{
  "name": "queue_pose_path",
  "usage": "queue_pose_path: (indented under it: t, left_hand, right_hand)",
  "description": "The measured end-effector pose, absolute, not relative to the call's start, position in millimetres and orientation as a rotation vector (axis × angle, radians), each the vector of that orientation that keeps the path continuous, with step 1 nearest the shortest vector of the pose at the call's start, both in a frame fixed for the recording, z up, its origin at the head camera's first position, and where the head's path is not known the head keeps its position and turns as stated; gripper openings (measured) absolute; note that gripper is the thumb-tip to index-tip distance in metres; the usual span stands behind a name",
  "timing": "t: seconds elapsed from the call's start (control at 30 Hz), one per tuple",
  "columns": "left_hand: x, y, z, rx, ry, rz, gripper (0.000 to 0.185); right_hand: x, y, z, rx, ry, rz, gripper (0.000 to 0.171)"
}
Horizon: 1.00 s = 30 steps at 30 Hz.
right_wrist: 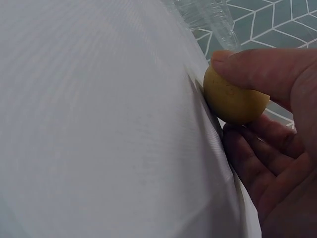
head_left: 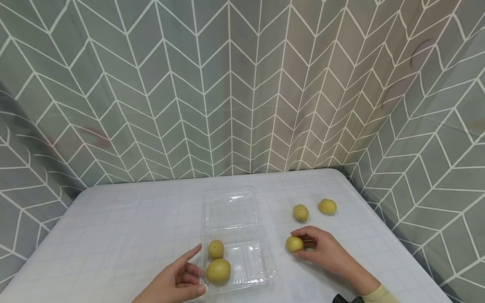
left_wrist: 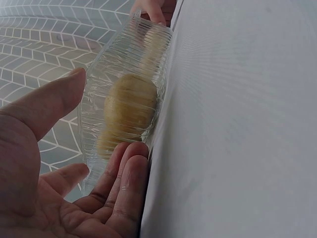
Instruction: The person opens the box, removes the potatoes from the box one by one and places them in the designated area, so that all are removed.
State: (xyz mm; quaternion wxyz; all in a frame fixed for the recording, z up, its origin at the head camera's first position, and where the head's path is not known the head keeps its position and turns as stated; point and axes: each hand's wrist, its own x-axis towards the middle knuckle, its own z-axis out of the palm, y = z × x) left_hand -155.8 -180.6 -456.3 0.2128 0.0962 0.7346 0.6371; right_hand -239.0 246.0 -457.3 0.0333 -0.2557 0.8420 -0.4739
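The near left side of a clear plastic hinged container (head_left: 250,263) is touched by the left hand (head_left: 176,280), its fingers spread and relaxed, beside two rounded yellow potatoes (head_left: 218,271) inside. To the container's right, a small round yellow potato (head_left: 294,244) is pinched between thumb and fingers of the right hand (head_left: 323,250), over the white-clothed counter (head_left: 132,227).

Five potatoes (head_left: 218,271), one box (head_left: 248,260), one left hand (head_left: 177,278) and one right hand (head_left: 321,251) share one table (head_left: 132,235), with two potatoes inside the box, one in the right hand and two lying loose.
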Motion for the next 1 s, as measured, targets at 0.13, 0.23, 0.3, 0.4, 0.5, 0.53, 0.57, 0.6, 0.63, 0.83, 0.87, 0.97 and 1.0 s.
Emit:
queue_pose_path:
  t: [0.13, 0.23, 0.3, 0.4, 0.5, 0.53, 0.57, 0.6, 0.63, 0.83, 0.87, 0.97, 1.0]
  left_hand:
    - [-155.6, -180.3, -455.8, 0.264, 2.044, 1.767, 0.088]
    - [-155.6, -180.1, -455.9, 0.261, 2.044, 1.767, 0.088]
    - [-155.7, -179.9, -456.2, 0.262, 2.041, 1.77, 0.089]
    - [-155.9, -179.8, -456.5, 0.266, 2.038, 1.772, 0.089]
    - [-156.1, -179.8, -455.9, 0.269, 2.037, 1.771, 0.089]
    - [-156.2, -179.8, -455.7, 0.268, 2.037, 1.771, 0.089]
    - [-156.2, -179.7, -455.3, 0.267, 2.035, 1.772, 0.089]
    - [-156.1, -179.8, -455.1, 0.268, 2.035, 1.771, 0.089]
    - [-156.2, -179.7, -454.8, 0.266, 2.033, 1.772, 0.088]
    - [-156.6, -179.5, -453.6, 0.253, 2.029, 1.771, 0.088]
    - [-156.4, -179.6, -453.6, 0.254, 2.03, 1.771, 0.088]
    - [-156.0, -179.5, -453.6, 0.257, 2.031, 1.77, 0.088]
    - [-155.9, -179.5, -453.6, 0.259, 2.032, 1.77, 0.088]
  right_hand:
    - [-237.7, 246.1, -454.7, -0.79, 2.614, -1.423, 0.049]
    - [-236.5, 246.4, -452.7, -0.786, 2.636, -1.392, 0.05]
    - [-235.7, 246.4, -451.7, -0.787, 2.651, -1.368, 0.05]
    - [-235.9, 246.7, -451.8, -0.8, 2.682, -1.34, 0.049]
    - [-237.3, 247.2, -452.5, -0.8, 2.706, -1.323, 0.05]
    - [-237.9, 247.5, -452.8, -0.801, 2.71, -1.321, 0.05]
    - [-238.3, 247.7, -452.8, -0.803, 2.711, -1.319, 0.051]
    - [-238.8, 248.0, -453.0, -0.8, 2.71, -1.321, 0.051]
    - [-239.1, 248.2, -453.0, -0.801, 2.706, -1.323, 0.051]
    - [-239.1, 249.3, -452.3, -0.815, 2.695, -1.339, 0.051]
    - [-238.8, 249.3, -451.9, -0.821, 2.698, -1.34, 0.05]
    - [-237.3, 249.7, -449.8, -0.833, 2.708, -1.343, 0.047]
    - [-236.7, 249.8, -448.8, -0.832, 2.715, -1.342, 0.047]
